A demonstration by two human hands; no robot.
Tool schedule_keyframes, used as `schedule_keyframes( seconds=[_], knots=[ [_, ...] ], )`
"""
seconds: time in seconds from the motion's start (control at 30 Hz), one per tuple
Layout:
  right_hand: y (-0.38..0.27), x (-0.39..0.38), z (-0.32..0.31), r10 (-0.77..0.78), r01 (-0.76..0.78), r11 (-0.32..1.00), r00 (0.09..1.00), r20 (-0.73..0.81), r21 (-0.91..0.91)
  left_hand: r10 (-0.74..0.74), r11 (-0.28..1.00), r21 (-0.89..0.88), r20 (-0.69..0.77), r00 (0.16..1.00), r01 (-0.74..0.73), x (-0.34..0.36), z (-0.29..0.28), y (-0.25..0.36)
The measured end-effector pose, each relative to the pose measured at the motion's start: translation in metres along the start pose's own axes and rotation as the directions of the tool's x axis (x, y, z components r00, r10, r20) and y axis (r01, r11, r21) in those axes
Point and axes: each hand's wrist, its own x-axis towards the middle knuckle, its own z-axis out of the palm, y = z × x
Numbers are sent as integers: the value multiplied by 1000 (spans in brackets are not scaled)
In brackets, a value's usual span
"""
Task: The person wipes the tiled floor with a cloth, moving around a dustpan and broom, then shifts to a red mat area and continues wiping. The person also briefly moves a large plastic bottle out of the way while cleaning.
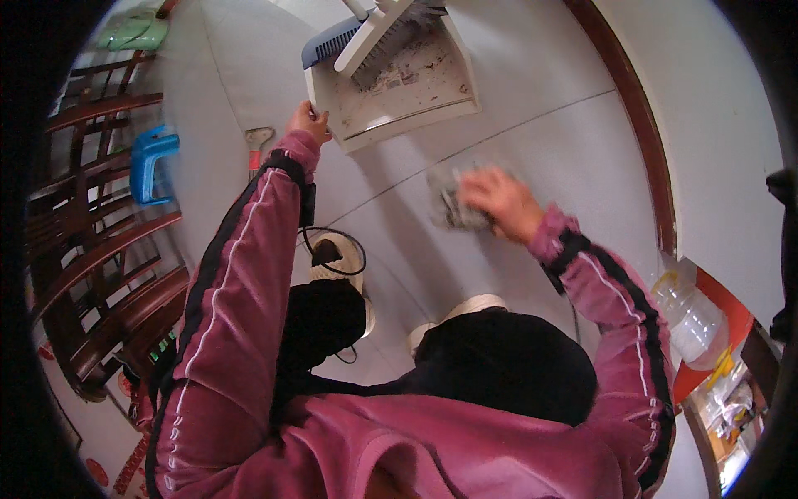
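A cream dustpan (416,126) lies on the floor ahead of me, with dust and dark crumbs scattered over its bottom. My left hand (309,123) grips the near left corner of this pan, its fingers closed at the edge. Inside and across the pan's left side rests a broom head (363,40) with grey bristles. To the right and nearer to me, my right hand (503,204) is closed on a crumpled grey cloth (453,208) against the floor; both are smeared by motion.
A scraper-like tool with a red handle (254,158) lies left of my left forearm. Dark wooden chairs (108,291) and a blue plastic stool (152,166) line the left. At right are a white panel (706,125) with brown trim and a clear plastic container (692,320).
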Motion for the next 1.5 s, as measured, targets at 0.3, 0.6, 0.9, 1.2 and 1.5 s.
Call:
schedule_keyframes(
  seconds=[0.3,0.6,0.9,1.2,1.5],
  knots=[
    [62,82,12,-114,278,949,746,657,-151,79,986,153,-79,994,-66,37,15,-5],
    [16,113,-6,-302,287,951,942,-146,-112,100,993,65,-55,993,-96,16,16,15],
    [-15,119,103,-267,240,964,842,469,118,92,993,81,-85,992,-85,44,14,25],
    [47,121,-35,-34,-10,991,949,-314,-137,114,993,40,-96,989,-110,45,16,21],
    [0,78,73,-307,248,951,796,522,182,24,1000,9,-11,1000,-24,36,14,32]
  ],
)
